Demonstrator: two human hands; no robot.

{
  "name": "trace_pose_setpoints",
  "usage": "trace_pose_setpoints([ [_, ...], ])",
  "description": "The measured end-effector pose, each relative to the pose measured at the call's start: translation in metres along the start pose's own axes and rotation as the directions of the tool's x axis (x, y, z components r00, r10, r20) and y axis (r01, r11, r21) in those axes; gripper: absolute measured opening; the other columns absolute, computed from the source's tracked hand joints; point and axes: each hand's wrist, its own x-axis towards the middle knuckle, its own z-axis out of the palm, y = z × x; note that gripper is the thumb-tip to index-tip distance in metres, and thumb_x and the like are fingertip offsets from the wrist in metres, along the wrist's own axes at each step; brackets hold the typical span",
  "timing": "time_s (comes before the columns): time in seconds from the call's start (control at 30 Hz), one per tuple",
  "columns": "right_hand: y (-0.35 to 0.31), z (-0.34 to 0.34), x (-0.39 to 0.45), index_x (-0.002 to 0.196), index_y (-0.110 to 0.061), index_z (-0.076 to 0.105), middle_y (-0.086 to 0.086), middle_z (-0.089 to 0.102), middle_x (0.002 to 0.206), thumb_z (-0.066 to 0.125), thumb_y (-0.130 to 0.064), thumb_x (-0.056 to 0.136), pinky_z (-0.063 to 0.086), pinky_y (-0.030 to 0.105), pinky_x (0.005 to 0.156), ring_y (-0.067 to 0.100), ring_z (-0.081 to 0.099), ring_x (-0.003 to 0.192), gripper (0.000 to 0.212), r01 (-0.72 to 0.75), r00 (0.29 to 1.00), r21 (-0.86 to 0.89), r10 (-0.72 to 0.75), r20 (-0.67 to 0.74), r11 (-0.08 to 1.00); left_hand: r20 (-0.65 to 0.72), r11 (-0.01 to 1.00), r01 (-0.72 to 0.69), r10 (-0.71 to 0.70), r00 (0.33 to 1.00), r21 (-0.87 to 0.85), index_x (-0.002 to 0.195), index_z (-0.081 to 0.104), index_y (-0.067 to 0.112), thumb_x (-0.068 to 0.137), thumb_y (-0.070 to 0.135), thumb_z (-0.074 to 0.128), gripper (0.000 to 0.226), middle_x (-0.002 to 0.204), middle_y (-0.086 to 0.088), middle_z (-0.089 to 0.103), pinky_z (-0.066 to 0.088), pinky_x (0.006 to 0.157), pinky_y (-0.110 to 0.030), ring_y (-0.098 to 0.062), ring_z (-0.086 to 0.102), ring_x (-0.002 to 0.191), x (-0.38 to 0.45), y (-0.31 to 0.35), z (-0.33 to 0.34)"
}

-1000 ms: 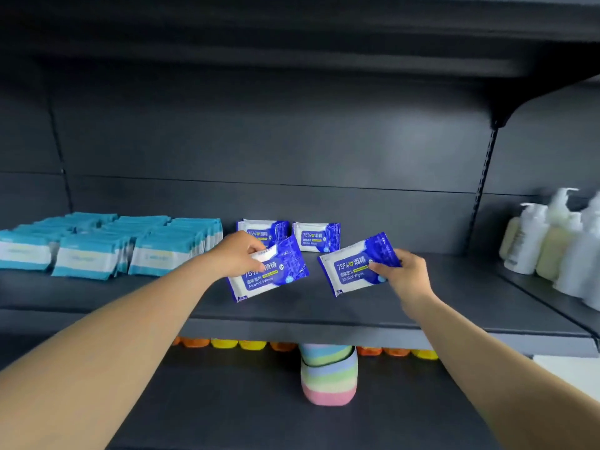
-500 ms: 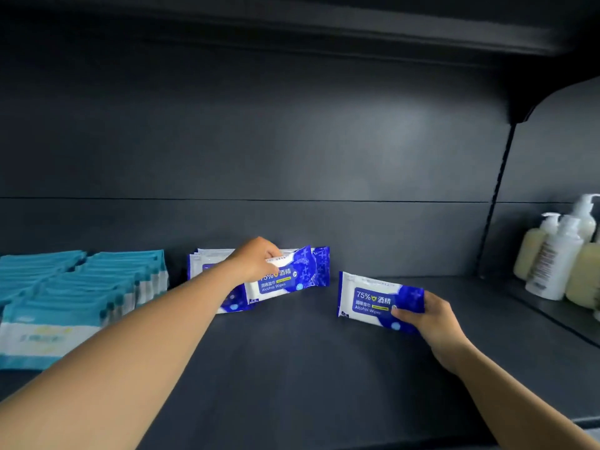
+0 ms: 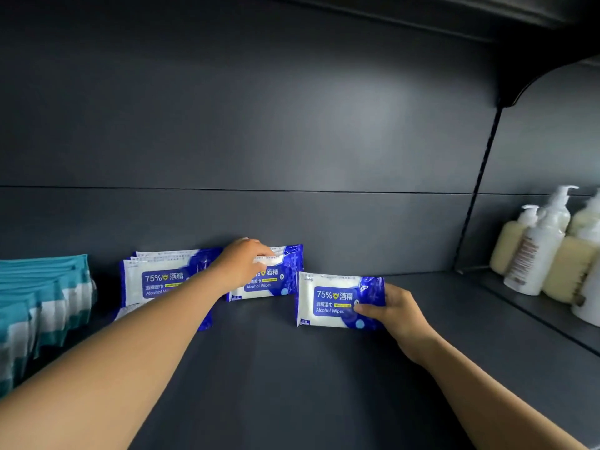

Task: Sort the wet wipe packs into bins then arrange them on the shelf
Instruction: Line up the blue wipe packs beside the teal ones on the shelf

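My left hand point(image 3: 242, 263) holds the top of a blue-and-white alcohol wipe pack point(image 3: 272, 282) standing against the back wall of the dark shelf point(image 3: 292, 368). To its left stands a small stack of the same blue packs point(image 3: 156, 280), partly hidden by my forearm. My right hand point(image 3: 394, 311) grips the right end of another blue alcohol wipe pack point(image 3: 331, 302), which stands on the shelf a little in front and to the right. Rows of teal-and-white wipe packs point(image 3: 42, 303) fill the shelf's left side.
Several white and cream pump bottles point(image 3: 545, 251) stand on the neighbouring shelf at the right, beyond a dark upright post point(image 3: 477, 186). The shelf's grey back wall point(image 3: 292, 141) rises behind the packs. An upper shelf overhangs at the top right.
The camera has moved closer to the shelf. My left hand has set its pack up against the back wall. My right hand has brought its pack slightly forward and upright on the shelf.
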Motion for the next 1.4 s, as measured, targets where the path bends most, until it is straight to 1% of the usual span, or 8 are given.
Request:
trace_pose_setpoints([
  [0.17, -0.001, 0.02, 0.012, 0.091, -0.012, 0.065, 0.002, 0.074, 0.085, 0.072, 0.0, 0.079, 0.054, 0.019, 0.061, 0.011, 0.071, 0.074, 0.019, 0.047, 0.999, -0.038, -0.047, 0.017, 0.998, -0.065, 0.998, -0.057, 0.055, 0.996, -0.037, 0.123, 0.06, 0.022, 0.087, 0.01, 0.063, 0.038, 0.118, 0.004, 0.05, 0.028, 0.089, -0.017, -0.014, 0.041, 0.116, -0.004, -0.002, -0.007],
  [0.33, -0.002, 0.067, 0.036, 0.089, -0.023, 0.062, -0.006, 0.071, 0.09, 0.071, -0.006, 0.082, 0.051, 0.011, 0.061, -0.001, 0.067, 0.074, 0.021, 0.126, 0.991, -0.093, -0.121, 0.061, 0.988, 0.06, 0.987, 0.005, 0.005, 0.998, -0.162, 0.123, 0.056, 0.031, 0.078, 0.011, 0.069, 0.051, 0.116, 0.013, 0.043, 0.037, 0.09, -0.019, -0.005, 0.04, 0.112, -0.025, -0.003, -0.021],
  [0.6, 0.002, 0.107, 0.063, 0.109, -0.024, 0.047, -0.013, 0.055, 0.1, 0.08, -0.009, 0.072, 0.048, 0.012, 0.071, 0.0, 0.057, 0.089, 0.051, 0.232, 0.972, -0.145, -0.234, 0.006, 0.962, -0.126, 0.982, -0.003, 0.027, 0.992, 0.187, 0.126, 0.053, 0.029, 0.074, 0.031, 0.076, 0.057, 0.119, 0.009, 0.042, 0.027, 0.094, -0.024, -0.011, 0.036, 0.112, -0.032, -0.009, -0.004],
  [0.73, 0.007, 0.109, 0.07, 0.123, -0.024, 0.043, -0.012, 0.044, 0.116, 0.086, -0.021, 0.065, 0.046, 0.023, 0.093, 0.006, 0.046, 0.111, 0.073, 0.302, 0.95, -0.279, -0.313, 0.004, 0.912, -0.173, 0.954, 0.006, 0.048, 0.984, 0.301, 0.126, 0.048, 0.028, 0.079, 0.035, 0.071, 0.052, 0.123, 0.009, 0.041, 0.025, 0.095, -0.026, -0.012, 0.036, 0.115, -0.03, -0.01, 0.002],
  [0.9, 0.005, 0.111, 0.078, 0.128, -0.022, 0.042, -0.013, 0.037, 0.118, 0.08, -0.027, 0.073, 0.044, 0.018, 0.085, 0.001, 0.039, 0.11, 0.068, 0.359, 0.921, -0.427, -0.388, 0.022, 0.83, -0.253, 0.969, 0.075, -0.013, 0.967, 0.235, 0.123, 0.047, 0.027, 0.075, 0.04, 0.074, 0.056, 0.123, 0.01, 0.043, 0.026, 0.094, -0.027, -0.012, 0.037, 0.116, -0.028, -0.017, 0.005],
  [1.07, 0.009, 0.111, 0.079, 0.127, -0.021, 0.043, -0.009, 0.039, 0.119, 0.082, -0.027, 0.071, 0.045, 0.025, 0.093, 0.006, 0.041, 0.113, 0.068, 0.383, 0.903, -0.454, -0.429, 0.002, 0.805, -0.262, 0.967, 0.078, -0.012, 0.965, 0.243, 0.125, 0.047, 0.029, 0.075, 0.041, 0.074, 0.058, 0.123, 0.009, 0.042, 0.024, 0.092, -0.026, -0.012, 0.036, 0.117, -0.03, -0.017, 0.004],
  [1.2, 0.003, 0.11, 0.071, 0.123, -0.016, 0.049, -0.011, 0.037, 0.111, 0.083, -0.027, 0.068, 0.036, 0.021, 0.092, 0.006, 0.037, 0.107, 0.066, 0.49, 0.829, -0.526, -0.559, 0.034, 0.695, -0.277, 0.996, 0.067, -0.051, 0.96, 0.05, 0.121, 0.053, 0.025, 0.074, 0.032, 0.077, 0.054, 0.12, 0.007, 0.047, 0.028, 0.092, -0.025, -0.013, 0.042, 0.114, -0.051, -0.022, -0.017],
  [1.4, -0.02, 0.119, 0.049, 0.116, -0.01, 0.056, 0.0, 0.046, 0.117, 0.082, -0.021, 0.071, 0.034, 0.021, 0.09, 0.01, 0.039, 0.106, 0.053, 0.582, 0.749, -0.554, -0.658, 0.079, 0.595, -0.004, 0.965, 0.248, -0.249, 0.968, -0.087, 0.114, 0.057, 0.021, 0.078, 0.023, 0.075, 0.04, 0.121, 0.007, 0.052, 0.037, 0.088, -0.017, -0.007, 0.05, 0.114, -0.105, -0.062, -0.055],
])
